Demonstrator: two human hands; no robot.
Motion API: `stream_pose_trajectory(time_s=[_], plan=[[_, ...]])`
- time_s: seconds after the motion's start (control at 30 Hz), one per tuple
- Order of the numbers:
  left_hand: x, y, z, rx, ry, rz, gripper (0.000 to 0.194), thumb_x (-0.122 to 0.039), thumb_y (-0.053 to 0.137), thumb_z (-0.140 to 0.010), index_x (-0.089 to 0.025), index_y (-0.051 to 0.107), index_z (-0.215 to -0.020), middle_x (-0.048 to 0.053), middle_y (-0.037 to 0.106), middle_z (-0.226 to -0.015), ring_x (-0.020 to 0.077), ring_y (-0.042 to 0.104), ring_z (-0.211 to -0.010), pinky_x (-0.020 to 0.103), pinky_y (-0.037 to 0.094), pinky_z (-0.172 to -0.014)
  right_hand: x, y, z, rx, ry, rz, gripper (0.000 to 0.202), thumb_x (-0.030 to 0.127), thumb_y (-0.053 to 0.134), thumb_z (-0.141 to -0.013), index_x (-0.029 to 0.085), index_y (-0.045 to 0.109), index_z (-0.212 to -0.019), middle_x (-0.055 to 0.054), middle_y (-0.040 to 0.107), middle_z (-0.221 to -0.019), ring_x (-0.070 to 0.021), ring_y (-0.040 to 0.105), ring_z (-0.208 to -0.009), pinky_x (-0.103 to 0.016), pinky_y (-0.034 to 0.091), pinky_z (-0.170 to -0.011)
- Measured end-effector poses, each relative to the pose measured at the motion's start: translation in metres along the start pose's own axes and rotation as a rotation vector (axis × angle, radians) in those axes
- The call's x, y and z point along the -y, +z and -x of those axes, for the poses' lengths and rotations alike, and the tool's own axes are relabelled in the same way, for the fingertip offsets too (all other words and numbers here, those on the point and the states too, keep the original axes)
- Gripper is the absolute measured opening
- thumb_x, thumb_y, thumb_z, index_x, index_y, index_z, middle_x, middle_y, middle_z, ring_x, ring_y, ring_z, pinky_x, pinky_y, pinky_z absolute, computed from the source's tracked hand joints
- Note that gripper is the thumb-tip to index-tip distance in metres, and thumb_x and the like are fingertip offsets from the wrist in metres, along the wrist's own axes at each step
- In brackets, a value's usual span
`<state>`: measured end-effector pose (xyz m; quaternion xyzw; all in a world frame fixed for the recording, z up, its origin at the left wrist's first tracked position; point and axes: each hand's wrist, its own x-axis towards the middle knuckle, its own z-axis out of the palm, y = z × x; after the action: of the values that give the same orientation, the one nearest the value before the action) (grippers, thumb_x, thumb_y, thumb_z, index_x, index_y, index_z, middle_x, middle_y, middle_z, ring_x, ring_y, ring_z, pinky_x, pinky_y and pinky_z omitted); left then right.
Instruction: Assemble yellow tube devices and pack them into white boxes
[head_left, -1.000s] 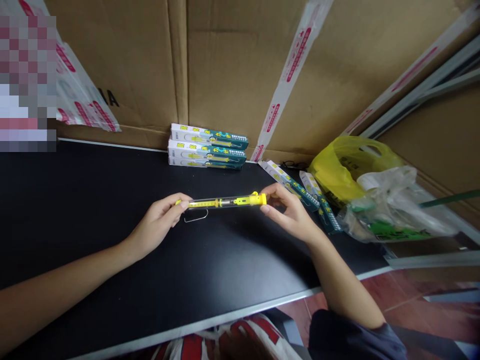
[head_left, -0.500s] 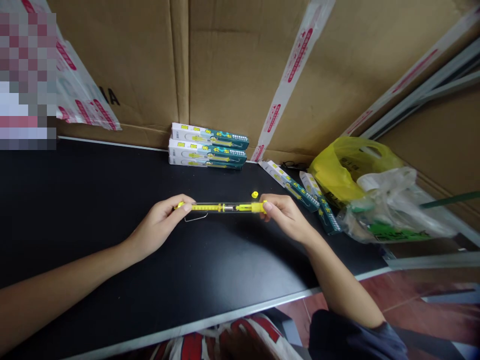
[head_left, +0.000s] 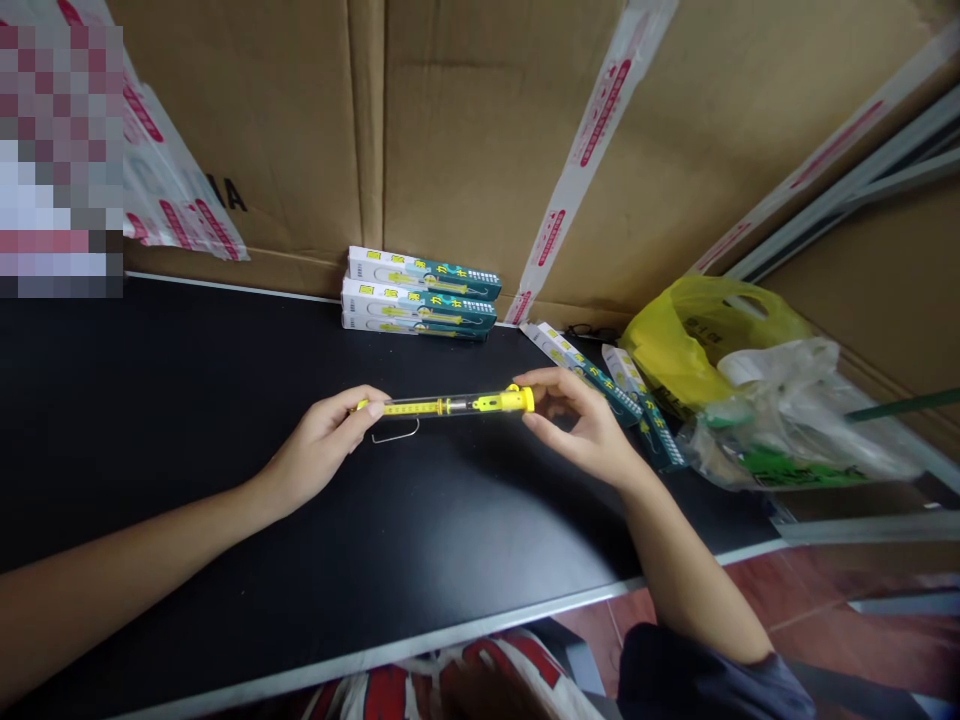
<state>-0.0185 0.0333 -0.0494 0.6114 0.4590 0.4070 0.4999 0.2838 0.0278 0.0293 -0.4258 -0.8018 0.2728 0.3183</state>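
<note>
A spring scale (head_left: 465,404), a clear tube with a yellow graduated inside, is held nearly level above the black table. My left hand (head_left: 330,430) pinches its left end between thumb and fingers. At the other end is a yellow cap (head_left: 529,400). Thumb and fingers of my right hand (head_left: 577,425) are spread apart around that cap, not closed on it. A small yellow plug (head_left: 514,388) shows just behind the tube, partly hidden. Below the left part of the tube is a bent metal wire hook (head_left: 397,436); whether it joins the scale I cannot tell.
Several printed boxes (head_left: 420,308) are stacked at the back against a taped cardboard wall (head_left: 465,150). Two more boxes, one nearer (head_left: 645,410), lie at the right beside a yellow plastic bag (head_left: 675,330) and a clear bag (head_left: 795,430). The table's pale front edge (head_left: 480,630) runs before me.
My right hand has loosened from the yellow cap and its fingers have spread. The scale's right end has risen slightly in view. My left hand keeps its hold.
</note>
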Motion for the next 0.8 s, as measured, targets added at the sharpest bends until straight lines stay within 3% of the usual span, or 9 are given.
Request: stream_pose_trajectory(time_s=[0.23, 0.43, 0.67, 0.8], plan=[[0.001, -0.001, 0.000, 0.006, 0.006, -0.013, 0.034, -0.049, 0.048, -0.092, -0.018, 0.062, -0.093, -0.005, 0.037, -0.060, 0.0106, 0.035, -0.055, 0.026, 0.029, -0.053, 0.000, 0.005, 0.000, -0.033, 0.075, -0.243, 0.025, 0.032, 0.064, -0.089, 0.020, 0.056, -0.109, -0.003, 0.060, -0.091, -0.0117, 0.060, -0.073, -0.023, 0.053, -0.061], [0.001, -0.002, 0.000, 0.024, 0.033, -0.059, 0.035, -0.050, 0.047, -0.093, -0.018, 0.062, -0.095, -0.006, 0.036, -0.061, 0.0108, 0.035, -0.057, 0.027, 0.029, -0.055, 0.001, 0.010, -0.002, -0.015, 0.018, -0.195, 0.019, 0.027, 0.068, -0.086, 0.020, 0.055, -0.098, -0.002, 0.060, -0.091, -0.0100, 0.059, -0.074, -0.023, 0.050, -0.067], [0.003, -0.001, 0.000, 0.023, 0.010, -0.020, 0.034, -0.050, 0.048, -0.092, -0.018, 0.062, -0.095, -0.006, 0.035, -0.060, 0.0104, 0.033, -0.055, 0.026, 0.028, -0.053, -0.001, 0.009, -0.001, -0.008, 0.011, -0.177, 0.023, 0.033, 0.068, -0.086, 0.021, 0.056, -0.102, -0.002, 0.061, -0.093, -0.0119, 0.059, -0.078, -0.024, 0.049, -0.069], [0.004, -0.001, 0.000, 0.008, 0.000, 0.027, 0.033, -0.049, 0.051, -0.091, -0.018, 0.063, -0.093, -0.005, 0.037, -0.060, 0.0103, 0.035, -0.055, 0.026, 0.029, -0.053, -0.009, -0.001, -0.003, -0.059, 0.002, -0.207, 0.027, 0.042, 0.052, -0.096, 0.022, 0.054, -0.113, -0.002, 0.061, -0.088, -0.0135, 0.059, -0.075, -0.026, 0.049, -0.065]])
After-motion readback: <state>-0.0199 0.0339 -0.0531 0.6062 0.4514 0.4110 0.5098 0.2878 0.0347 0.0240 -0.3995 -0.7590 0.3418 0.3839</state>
